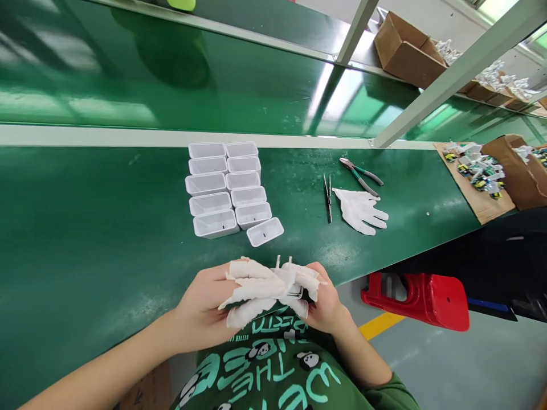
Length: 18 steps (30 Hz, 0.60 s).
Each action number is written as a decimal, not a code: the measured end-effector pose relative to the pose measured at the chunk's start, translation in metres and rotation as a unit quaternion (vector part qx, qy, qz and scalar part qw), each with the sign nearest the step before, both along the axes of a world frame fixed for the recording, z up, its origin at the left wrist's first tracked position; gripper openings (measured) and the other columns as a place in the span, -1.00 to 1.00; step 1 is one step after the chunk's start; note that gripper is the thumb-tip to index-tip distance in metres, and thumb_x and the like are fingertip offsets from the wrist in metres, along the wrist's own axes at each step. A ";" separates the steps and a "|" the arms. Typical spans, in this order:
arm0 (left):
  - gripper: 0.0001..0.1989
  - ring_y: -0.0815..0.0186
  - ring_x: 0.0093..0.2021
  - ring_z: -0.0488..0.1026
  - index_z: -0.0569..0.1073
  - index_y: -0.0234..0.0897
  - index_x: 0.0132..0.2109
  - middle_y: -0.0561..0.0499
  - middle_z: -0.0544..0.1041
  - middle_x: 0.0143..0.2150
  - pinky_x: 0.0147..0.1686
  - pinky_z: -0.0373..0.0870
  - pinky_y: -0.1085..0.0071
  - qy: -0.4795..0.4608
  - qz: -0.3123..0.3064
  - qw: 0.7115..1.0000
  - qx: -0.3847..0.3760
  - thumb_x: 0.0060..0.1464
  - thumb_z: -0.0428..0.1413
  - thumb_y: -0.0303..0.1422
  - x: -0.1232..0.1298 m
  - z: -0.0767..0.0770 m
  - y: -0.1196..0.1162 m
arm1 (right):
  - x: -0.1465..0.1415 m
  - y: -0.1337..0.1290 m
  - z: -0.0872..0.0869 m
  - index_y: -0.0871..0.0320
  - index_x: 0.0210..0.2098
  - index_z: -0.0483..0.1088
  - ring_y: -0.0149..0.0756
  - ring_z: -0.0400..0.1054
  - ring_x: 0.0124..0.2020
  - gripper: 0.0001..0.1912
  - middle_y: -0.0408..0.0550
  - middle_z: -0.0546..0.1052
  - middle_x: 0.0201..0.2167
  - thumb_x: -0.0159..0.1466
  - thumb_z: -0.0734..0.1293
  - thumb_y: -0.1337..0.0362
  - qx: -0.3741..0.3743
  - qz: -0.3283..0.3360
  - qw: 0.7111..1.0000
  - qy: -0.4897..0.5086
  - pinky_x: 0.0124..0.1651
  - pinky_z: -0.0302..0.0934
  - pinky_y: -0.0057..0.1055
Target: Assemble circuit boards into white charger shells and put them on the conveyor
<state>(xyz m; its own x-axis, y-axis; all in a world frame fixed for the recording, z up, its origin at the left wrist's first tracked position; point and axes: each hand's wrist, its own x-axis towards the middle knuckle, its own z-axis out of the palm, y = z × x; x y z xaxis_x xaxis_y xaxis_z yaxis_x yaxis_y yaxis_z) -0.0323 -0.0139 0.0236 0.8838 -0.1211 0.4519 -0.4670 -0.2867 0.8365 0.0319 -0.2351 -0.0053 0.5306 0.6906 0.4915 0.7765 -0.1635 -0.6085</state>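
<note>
My left hand (233,302) and my right hand (317,293) meet at the table's front edge, with white cloth covers on several fingertips. Between them they grip a small white plastic piece (284,275) with two thin prongs sticking up. The fingers hide much of it, so its exact kind is unclear. Just beyond my hands, one white plastic tray (265,232) sits at an angle, a tiny dark piece inside. Behind it, more white trays (208,183) form two columns. To the right lie tweezers (329,199), green-handled cutting pliers (361,176) and a white glove (361,210).
Cardboard (477,176) at the right holds a pile of small electronic parts, beside a brown carton (508,165). A shelf post (453,80) rises at the back. Another carton (408,51) stands on the shelf. A red stool (419,299) is below the table, right.
</note>
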 end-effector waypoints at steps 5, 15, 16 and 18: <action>-0.68 0.38 -0.28 0.58 0.58 -0.12 -0.04 0.01 0.66 -0.24 -0.30 0.54 0.55 0.017 -0.020 0.997 -0.067 0.13 0.19 -0.59 0.013 0.011 -0.006 | -0.004 -0.002 -0.006 0.05 0.01 0.34 -0.21 0.36 -0.29 -0.72 0.02 0.53 -0.23 0.31 0.34 0.34 0.017 -0.016 1.000 0.018 -0.31 0.39 -0.31; -0.86 0.37 -0.30 0.49 0.48 -0.26 -0.41 0.04 0.52 -0.34 -0.32 0.48 0.51 0.080 0.138 0.987 -0.024 0.14 0.15 -0.47 0.013 -0.005 -0.019 | -0.002 -0.007 -0.021 0.14 0.03 0.39 -0.11 0.38 -0.13 -0.61 0.19 0.47 -0.03 0.22 0.33 0.47 0.019 0.013 0.994 -0.103 -0.20 0.44 -0.19; -0.85 0.37 -0.29 0.48 0.45 -0.27 -0.41 0.03 0.50 -0.33 -0.31 0.48 0.50 0.086 0.137 0.987 -0.018 0.14 0.14 -0.46 0.013 -0.006 -0.019 | -0.002 -0.006 -0.020 0.15 0.06 0.38 -0.10 0.38 -0.11 -0.59 0.20 0.46 -0.01 0.22 0.33 0.48 0.019 0.017 0.994 -0.107 -0.19 0.45 -0.19; -0.87 0.37 -0.32 0.44 0.41 -0.26 -0.39 0.04 0.46 -0.36 -0.34 0.44 0.48 0.095 0.141 0.985 -0.006 0.15 0.12 -0.45 0.011 -0.008 -0.017 | -0.001 -0.004 -0.017 0.14 0.09 0.38 -0.10 0.38 -0.08 -0.56 0.21 0.45 0.02 0.23 0.31 0.50 0.023 0.021 0.994 -0.107 -0.17 0.45 -0.19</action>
<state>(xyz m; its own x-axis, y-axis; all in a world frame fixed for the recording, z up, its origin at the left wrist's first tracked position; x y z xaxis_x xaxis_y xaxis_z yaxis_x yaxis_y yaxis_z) -0.0217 -0.0310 0.0157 0.9501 0.1465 0.2753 -0.2050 -0.3719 0.9054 0.0305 -0.2394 -0.0227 0.3825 0.6846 0.6205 0.8940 -0.1047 -0.4356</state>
